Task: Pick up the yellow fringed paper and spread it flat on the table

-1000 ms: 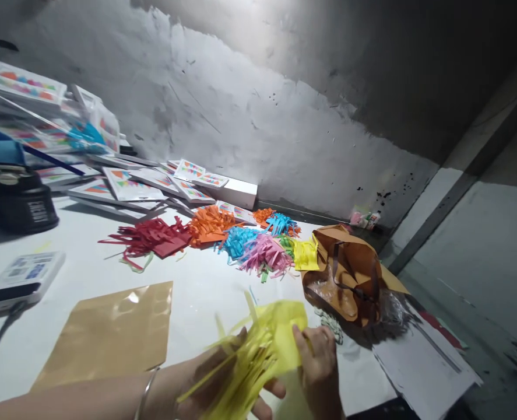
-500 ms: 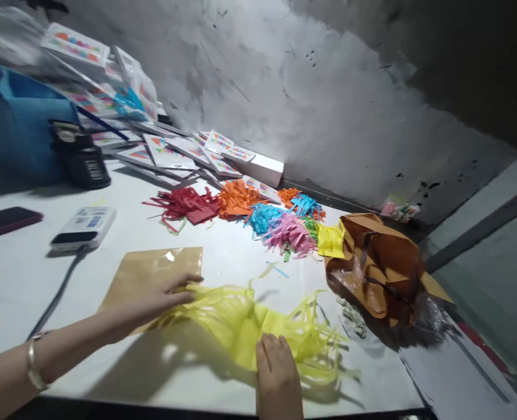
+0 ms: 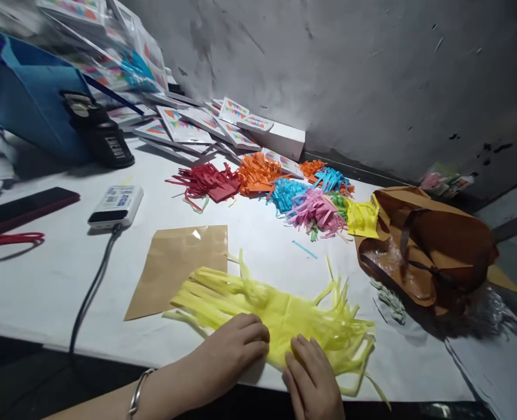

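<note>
A yellow tissue-paper tassel [image 3: 280, 309] lies spread across the near part of the table, its middle band uncut and fringe strips fanning out to both sides. At the near edge of that band, my left hand [image 3: 234, 353] has its fingers curled together on the paper, thumb hidden. Just to the right, my right hand [image 3: 313, 376] is closed on the same edge, fingers side by side. Behind the tassel's left fringe is a flat brown kraft-paper sheet [image 3: 183, 256], partly covered by the strips.
Red [image 3: 212, 182], orange [image 3: 258, 174], blue and pink [image 3: 315, 210] tassels lie in a row behind. An open brown bag [image 3: 433, 251] stands at right. On the left are a white power bank [image 3: 116, 206] with a cable, a phone [image 3: 28, 207] and a black bottle [image 3: 105, 137].
My left hand has moved from the tassel's left fringe to its near middle edge, beside my right hand. The left fringe now lies flatter. The camera view has shifted.
</note>
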The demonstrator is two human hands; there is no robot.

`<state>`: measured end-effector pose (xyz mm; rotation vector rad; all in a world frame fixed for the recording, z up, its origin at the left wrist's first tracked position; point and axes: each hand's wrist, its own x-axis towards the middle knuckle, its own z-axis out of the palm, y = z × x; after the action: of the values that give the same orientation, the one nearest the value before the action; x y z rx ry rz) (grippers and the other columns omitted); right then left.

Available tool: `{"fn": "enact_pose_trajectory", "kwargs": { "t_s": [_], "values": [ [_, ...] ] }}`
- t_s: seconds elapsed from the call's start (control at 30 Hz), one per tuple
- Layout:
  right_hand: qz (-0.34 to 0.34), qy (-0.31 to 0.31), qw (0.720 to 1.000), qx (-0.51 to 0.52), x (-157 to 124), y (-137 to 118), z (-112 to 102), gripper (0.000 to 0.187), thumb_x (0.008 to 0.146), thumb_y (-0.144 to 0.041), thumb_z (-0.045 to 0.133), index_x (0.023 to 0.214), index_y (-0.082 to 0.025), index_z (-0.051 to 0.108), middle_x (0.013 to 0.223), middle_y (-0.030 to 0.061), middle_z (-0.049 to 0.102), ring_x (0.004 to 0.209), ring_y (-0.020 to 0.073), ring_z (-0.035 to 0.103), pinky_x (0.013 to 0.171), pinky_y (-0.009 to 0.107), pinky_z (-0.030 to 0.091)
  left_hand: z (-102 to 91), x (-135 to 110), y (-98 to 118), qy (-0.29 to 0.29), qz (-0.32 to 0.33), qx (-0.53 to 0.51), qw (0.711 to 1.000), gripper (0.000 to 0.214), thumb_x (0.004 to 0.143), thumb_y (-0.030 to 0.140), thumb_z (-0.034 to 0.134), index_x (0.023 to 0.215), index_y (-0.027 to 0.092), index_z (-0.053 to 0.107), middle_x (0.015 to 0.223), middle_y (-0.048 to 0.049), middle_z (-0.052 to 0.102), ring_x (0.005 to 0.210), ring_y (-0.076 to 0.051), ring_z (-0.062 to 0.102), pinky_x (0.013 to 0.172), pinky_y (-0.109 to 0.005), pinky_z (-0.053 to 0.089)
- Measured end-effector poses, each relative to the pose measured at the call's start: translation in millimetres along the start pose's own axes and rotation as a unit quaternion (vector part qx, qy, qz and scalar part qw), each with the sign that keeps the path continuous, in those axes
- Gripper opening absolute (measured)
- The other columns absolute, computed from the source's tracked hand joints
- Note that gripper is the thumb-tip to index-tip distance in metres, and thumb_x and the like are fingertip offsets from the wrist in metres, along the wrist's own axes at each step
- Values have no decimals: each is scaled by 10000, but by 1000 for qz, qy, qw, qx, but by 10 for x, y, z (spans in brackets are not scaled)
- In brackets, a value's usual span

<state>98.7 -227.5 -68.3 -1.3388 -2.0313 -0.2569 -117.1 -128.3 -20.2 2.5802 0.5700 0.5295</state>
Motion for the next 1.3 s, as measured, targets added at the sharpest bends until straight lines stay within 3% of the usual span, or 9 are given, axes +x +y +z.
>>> {"fn": "enact_pose_trajectory", "kwargs": {
  "t_s": [0.17,0.27,0.53,0.73,0.9,1.03,1.1,1.2,1.3],
  "values": [
    [42,-16,999,23,47,21,-75,177,954,-97,551,1062,-202,643,1087,66,741,1113,227,676,1019,424,495,12,-15,-32,18,-21,-22,999,277,871,-49,461,955,188,580,995,-44,666,886,-207,536,819,-315,420],
    [11,-36,999,-19,174,-18,-83,202,955,-146,570,1145,-160,636,1161,96,722,1154,254,647,1064,442,418,30,22,3,22,-37,-12,999,263,906,-42,421,936,180,559,958,-45,659,857,-203,523,810,-325,399],
    [8,-49,998,40,388,-54,-168,255,944,-32,493,1125,-147,631,968,42,733,1011,211,655,1066,410,338,-78,114,-1,-26,-53,50,997,118,962,159,560,871,204,621,911,-9,703,806,-201,574,768,-364,360],
    [166,-32,985,13,500,28,-132,198,1021,-178,464,886,-215,604,766,16,636,741,201,585,763,358,373,-298,449,-35,-141,-230,94,959,247,972,184,525,788,191,691,803,-58,757,764,-237,685,716,-344,437],
    [225,-69,968,-84,676,151,-4,269,1028,-245,436,792,-233,562,653,18,596,654,232,548,696,375,347,-310,741,-156,-139,-282,119,942,263,943,218,525,805,160,741,789,-145,768,737,-317,726,603,-345,451],
    [163,-18,981,-108,736,120,-51,165,1006,-194,463,1080,-175,609,1006,126,671,993,296,591,909,468,362,-308,839,-223,-147,-287,118,939,252,914,222,540,781,168,748,791,-146,770,749,-320,733,604,-343,467],
    [93,-35,993,-59,710,80,-71,178,993,-181,495,1132,-187,606,1102,111,666,1094,281,577,1015,491,310,-317,850,-246,-149,-285,116,940,253,911,223,541,758,174,736,783,-135,767,738,-308,730,595,-333,458],
    [44,-75,996,-4,635,62,-38,172,985,-168,497,1101,-204,620,1002,56,691,1000,239,606,1035,477,287,-345,826,-251,-144,-281,115,942,247,920,228,543,747,178,711,743,-107,750,699,-285,711,577,-325,436],
    [50,-69,996,-5,595,78,8,178,973,-107,474,1007,-197,624,885,30,681,860,200,607,999,452,316,-380,750,-189,-112,-275,129,946,182,947,172,511,933,167,692,892,-111,746,830,-286,689,665,-356,459]
  ]
}}
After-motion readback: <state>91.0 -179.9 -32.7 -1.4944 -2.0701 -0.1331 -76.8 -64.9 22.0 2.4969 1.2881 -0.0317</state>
